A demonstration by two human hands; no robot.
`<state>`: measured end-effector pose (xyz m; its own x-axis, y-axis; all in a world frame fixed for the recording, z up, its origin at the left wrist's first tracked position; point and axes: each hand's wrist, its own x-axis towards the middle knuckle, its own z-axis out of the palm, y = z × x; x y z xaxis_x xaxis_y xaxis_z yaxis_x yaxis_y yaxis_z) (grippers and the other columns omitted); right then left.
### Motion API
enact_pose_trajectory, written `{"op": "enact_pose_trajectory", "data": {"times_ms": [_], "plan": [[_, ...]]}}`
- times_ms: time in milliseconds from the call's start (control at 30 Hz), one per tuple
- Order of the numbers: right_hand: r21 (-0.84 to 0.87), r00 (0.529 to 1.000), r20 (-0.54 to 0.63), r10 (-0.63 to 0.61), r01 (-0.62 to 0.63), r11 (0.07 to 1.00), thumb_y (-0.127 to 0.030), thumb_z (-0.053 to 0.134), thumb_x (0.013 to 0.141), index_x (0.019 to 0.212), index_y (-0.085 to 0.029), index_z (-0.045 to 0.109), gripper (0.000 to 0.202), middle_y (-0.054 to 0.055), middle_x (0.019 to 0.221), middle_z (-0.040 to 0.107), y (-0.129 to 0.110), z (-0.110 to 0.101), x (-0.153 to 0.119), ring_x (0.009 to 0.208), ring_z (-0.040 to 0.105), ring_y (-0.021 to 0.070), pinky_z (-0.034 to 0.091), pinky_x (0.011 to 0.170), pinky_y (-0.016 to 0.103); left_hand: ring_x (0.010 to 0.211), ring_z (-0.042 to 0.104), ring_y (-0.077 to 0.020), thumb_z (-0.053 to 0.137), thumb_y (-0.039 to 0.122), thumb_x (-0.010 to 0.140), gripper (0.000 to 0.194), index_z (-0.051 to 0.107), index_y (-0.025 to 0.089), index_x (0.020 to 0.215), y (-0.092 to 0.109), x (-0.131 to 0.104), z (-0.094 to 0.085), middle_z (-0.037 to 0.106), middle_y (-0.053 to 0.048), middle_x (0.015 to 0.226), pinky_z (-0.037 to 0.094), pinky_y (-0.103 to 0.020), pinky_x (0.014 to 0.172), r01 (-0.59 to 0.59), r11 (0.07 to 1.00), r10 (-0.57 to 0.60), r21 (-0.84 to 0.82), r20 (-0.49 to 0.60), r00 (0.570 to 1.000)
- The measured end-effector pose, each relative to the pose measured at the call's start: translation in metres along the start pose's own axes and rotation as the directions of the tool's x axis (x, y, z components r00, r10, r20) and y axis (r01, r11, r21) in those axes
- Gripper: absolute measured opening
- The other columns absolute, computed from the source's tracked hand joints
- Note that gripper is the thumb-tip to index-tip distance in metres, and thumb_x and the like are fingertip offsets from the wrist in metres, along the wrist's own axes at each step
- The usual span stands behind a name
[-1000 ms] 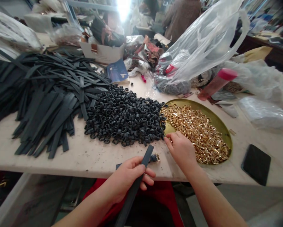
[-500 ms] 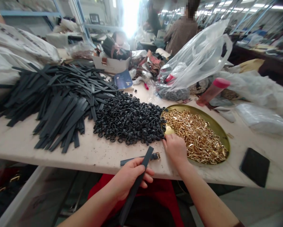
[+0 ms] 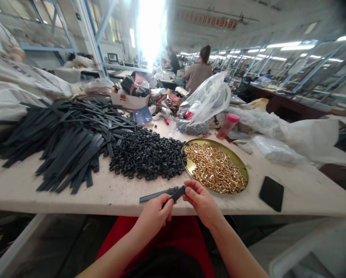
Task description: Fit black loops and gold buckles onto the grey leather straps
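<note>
My left hand [image 3: 158,210] is closed round a dark strap [image 3: 177,194] in front of the table's near edge. At the strap's upper end, the fingers of my right hand [image 3: 200,199] are pinched together; whether a small loop is also between them is too small to tell. Just behind my left hand, another dark strap [image 3: 152,196] lies flat on the table. Beyond my hands is a heap of small black loops [image 3: 149,154]. To its right, a round gold tray [image 3: 243,170] holds many gold buckles [image 3: 216,166].
Many dark strips [image 3: 71,150] are piled at the left. A black phone [image 3: 271,193] lies at the right, and a pink-lidded jar [image 3: 228,125] stands behind the tray. Plastic bags [image 3: 210,100] and a blue booklet [image 3: 142,116] are farther back. A person [image 3: 198,71] is in the background.
My right hand has moved from the edge of the loop heap and tray to the strap's end in my left hand. The camera view has tilted up.
</note>
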<state>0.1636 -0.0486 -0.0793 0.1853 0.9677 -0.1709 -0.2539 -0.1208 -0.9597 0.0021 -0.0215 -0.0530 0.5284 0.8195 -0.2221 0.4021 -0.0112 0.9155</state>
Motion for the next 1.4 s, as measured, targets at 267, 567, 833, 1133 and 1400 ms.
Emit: {"op": "enact_pose_trajectory", "data": {"times_ms": [267, 567, 833, 1133, 1400], "plan": [[-0.007, 0.993, 0.100, 0.062, -0.061, 0.998, -0.031, 0.071, 0.062, 0.077, -0.017, 0.060, 0.023, -0.004, 0.062, 0.057, -0.005, -0.005, -0.014, 0.058, 0.050, 0.0092, 0.038, 0.062, 0.023, 0.060, 0.051, -0.0166, 0.047, 0.030, 0.079, 0.022, 0.061, 0.020, 0.066, 0.013, -0.009, -0.022, 0.059, 0.000, 0.062, 0.030, -0.021, 0.057, -0.129, 0.956, 0.101, 0.265, 0.116, 0.988], [-0.069, 0.972, 0.196, 0.132, -0.120, 0.990, -0.036, 0.069, 0.065, 0.081, -0.018, 0.057, 0.027, -0.004, 0.064, 0.056, 0.007, 0.012, -0.003, 0.059, 0.050, 0.0100, 0.038, 0.059, 0.023, 0.090, 0.056, -0.0223, 0.049, 0.039, 0.079, 0.037, 0.052, 0.024, 0.113, -0.003, 0.007, -0.014, 0.064, -0.004, 0.098, 0.038, -0.026, 0.078, 0.031, 0.999, -0.030, -0.023, 0.027, 0.999], [-0.995, 0.974, 0.075, -0.213, 0.087, 0.046, -0.020, 0.044, 0.082, 0.084, -0.017, 0.059, 0.015, 0.008, 0.087, 0.057, -0.038, -0.078, 0.086, 0.080, 0.053, 0.0184, 0.037, 0.073, 0.030, 0.039, 0.032, -0.0098, 0.047, 0.044, 0.068, 0.025, 0.048, 0.019, 0.072, -0.026, 0.044, -0.010, 0.033, 0.009, 0.041, 0.024, -0.019, 0.040, 0.229, 0.938, -0.216, -0.259, 0.077, 0.973], [-0.975, 0.978, 0.082, -0.194, 0.119, 0.185, -0.013, 0.050, 0.075, 0.068, -0.016, 0.052, 0.008, 0.008, 0.081, 0.058, -0.054, -0.092, 0.106, 0.081, 0.052, 0.0187, 0.037, 0.072, 0.029, 0.037, 0.025, -0.0069, 0.044, 0.047, 0.070, 0.028, 0.037, 0.021, 0.064, -0.012, 0.040, -0.009, 0.028, 0.011, 0.040, 0.019, -0.018, 0.038, 0.206, 0.950, -0.185, -0.233, 0.111, 0.977], [-0.124, 0.998, 0.057, 0.017, -0.010, 0.992, -0.036, 0.059, 0.073, 0.072, -0.017, 0.047, 0.023, -0.002, 0.065, 0.056, -0.053, -0.019, 0.027, 0.058, 0.052, 0.0086, 0.043, 0.058, 0.022, 0.037, 0.029, -0.0065, 0.042, 0.044, 0.076, 0.026, 0.043, 0.019, 0.070, 0.025, 0.039, 0.004, 0.039, 0.009, 0.045, 0.023, -0.019, 0.041, -0.081, 0.967, 0.067, -0.243, -0.065, 0.996]]}}
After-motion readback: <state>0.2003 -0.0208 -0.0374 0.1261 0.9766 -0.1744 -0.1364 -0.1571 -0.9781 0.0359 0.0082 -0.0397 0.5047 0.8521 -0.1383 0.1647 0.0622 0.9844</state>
